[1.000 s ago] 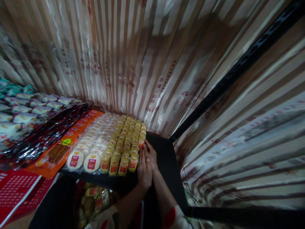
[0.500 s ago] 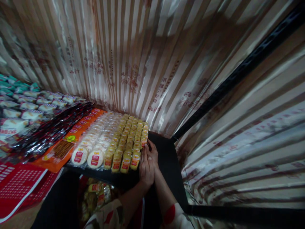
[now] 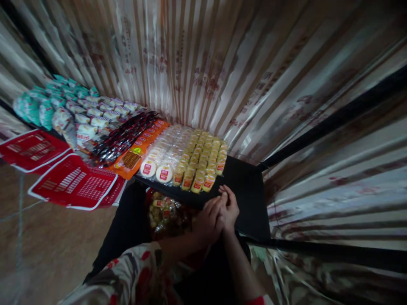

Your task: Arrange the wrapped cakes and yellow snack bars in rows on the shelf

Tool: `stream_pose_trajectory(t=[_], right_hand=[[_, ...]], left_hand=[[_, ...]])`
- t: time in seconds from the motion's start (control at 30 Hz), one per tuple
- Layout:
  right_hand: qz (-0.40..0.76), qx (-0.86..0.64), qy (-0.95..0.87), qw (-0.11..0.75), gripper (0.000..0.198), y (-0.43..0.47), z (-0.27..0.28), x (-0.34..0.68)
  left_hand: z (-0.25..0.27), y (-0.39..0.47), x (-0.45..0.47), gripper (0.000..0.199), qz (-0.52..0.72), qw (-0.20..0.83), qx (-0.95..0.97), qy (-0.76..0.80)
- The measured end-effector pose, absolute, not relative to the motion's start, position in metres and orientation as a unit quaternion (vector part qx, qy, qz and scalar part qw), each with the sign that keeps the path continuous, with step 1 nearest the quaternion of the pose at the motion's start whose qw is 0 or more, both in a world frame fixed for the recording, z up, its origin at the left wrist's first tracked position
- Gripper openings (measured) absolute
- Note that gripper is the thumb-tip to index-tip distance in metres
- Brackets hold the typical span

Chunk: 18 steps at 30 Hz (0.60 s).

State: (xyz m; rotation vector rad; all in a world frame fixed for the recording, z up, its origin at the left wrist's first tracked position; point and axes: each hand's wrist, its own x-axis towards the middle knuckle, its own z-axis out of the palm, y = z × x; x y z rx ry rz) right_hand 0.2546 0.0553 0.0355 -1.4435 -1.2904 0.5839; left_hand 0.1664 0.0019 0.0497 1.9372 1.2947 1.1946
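Note:
My left hand and my right hand are together over the front of the black shelf, touching each other. Their fingers are curled inward; whatever lies between them, if anything, is hidden. Just beyond my fingers stand rows of small yellow wrapped cakes with red and yellow labels. Left of them are two rows of round white wrapped crackers. Below the shelf edge, a container holds more wrapped yellow packs, partly behind my left arm.
Further left lie an orange snack bag, dark shiny packets, white packets and green packets. Red baskets hang or stand at the front left. A striped curtain backs the shelf, and a black post rises at the right.
My hands have drawn back from the right end of the yellow cake rows toward me, still together. The view has shifted, showing more of the shelf's left side and the baskets.

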Motion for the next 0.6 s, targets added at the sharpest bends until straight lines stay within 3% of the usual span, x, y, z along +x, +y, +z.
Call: stream_pose_trajectory(t=[0.1,0.3,0.47,0.6], right_hand=[[0.259,-0.589,-0.577,0.503,0.035,0.011,0.035,0.236],[0.331,-0.553,-0.682,0.346,0.030,-0.036,-0.006,0.191],[0.422,-0.538,-0.676,0.274,0.039,-0.033,-0.062,0.143],[0.481,-0.536,-0.647,0.249,0.039,-0.014,-0.094,0.109]], left_hand=[[0.040,-0.039,0.127,0.044,0.434,0.275,0.729,0.452],[0.001,-0.085,0.057,0.039,0.342,0.331,0.695,0.539],[-0.022,-0.049,0.029,0.035,0.151,0.341,0.548,0.749],[-0.036,-0.002,0.012,0.030,0.089,0.329,0.528,0.778]])
